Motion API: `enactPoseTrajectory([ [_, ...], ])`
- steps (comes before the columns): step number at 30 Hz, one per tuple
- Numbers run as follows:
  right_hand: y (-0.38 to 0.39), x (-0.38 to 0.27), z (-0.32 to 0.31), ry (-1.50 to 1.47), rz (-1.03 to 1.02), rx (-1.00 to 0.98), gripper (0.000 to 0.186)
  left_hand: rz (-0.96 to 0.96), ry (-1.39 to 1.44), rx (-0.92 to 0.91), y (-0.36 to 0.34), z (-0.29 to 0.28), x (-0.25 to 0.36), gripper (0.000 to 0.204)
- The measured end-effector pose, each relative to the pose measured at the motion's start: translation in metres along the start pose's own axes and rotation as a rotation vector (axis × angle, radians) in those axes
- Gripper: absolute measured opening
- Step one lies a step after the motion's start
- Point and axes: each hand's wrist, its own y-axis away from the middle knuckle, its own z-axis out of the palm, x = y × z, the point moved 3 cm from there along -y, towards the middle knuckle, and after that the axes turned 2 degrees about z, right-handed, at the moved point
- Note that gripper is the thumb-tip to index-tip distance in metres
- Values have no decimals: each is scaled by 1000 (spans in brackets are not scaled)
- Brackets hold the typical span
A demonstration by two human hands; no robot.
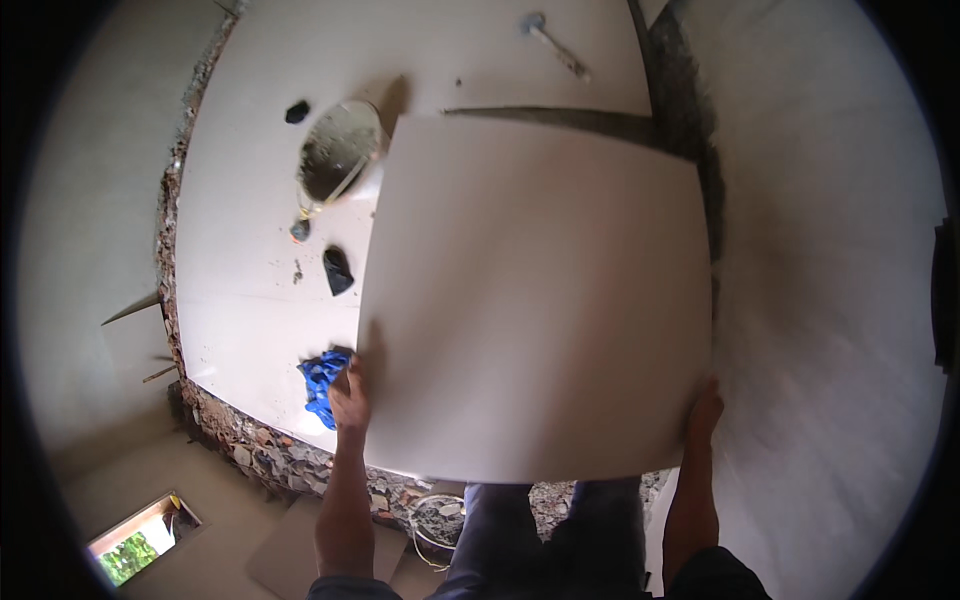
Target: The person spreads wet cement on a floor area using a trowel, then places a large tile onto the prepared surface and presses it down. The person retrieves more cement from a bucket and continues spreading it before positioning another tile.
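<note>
A large, pale square tile (540, 300) fills the middle of the view, held between my two hands. My left hand (350, 396) is closed on its left edge, near the front corner. Opposite, my right hand (705, 412) grips the right edge, its fingers partly hidden by the tile. Just beside my left hand, a crumpled blue bag or cloth (320, 385) lies on the pale tiled floor (240, 270). Beyond the tile's far edge, a strip of dark bare ground (580, 120) shows.
Left of the tile stands a bucket (340, 150) of grey mortar. Black objects (338, 271) lie around it. A mallet (555, 48) rests on the far floor. Rubble (270, 455) borders the near left; another bucket (438, 520) sits by my legs. A pale wall (820, 300) rises right.
</note>
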Motion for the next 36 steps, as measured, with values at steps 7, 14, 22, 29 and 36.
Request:
enactPoseTrajectory([
  [7, -124, 52, 116, 177, -301, 38, 44, -79, -84, 75, -76, 178, -70, 62],
  [14, -184, 15, 166, -255, -213, 94, 66, -221, 90, 46, -104, 316, -118, 63],
  [22, -189, -16, 214, -409, -45, 11, 82, -220, 83, 35, -141, 352, -149, 67],
  [29, -214, -12, 249, -388, -69, -1, 79, -273, 64, 39, -162, 343, -154, 71],
  [36, -206, -31, 255, -450, -87, 32, 85, -304, 43, 57, -174, 341, -154, 75],
])
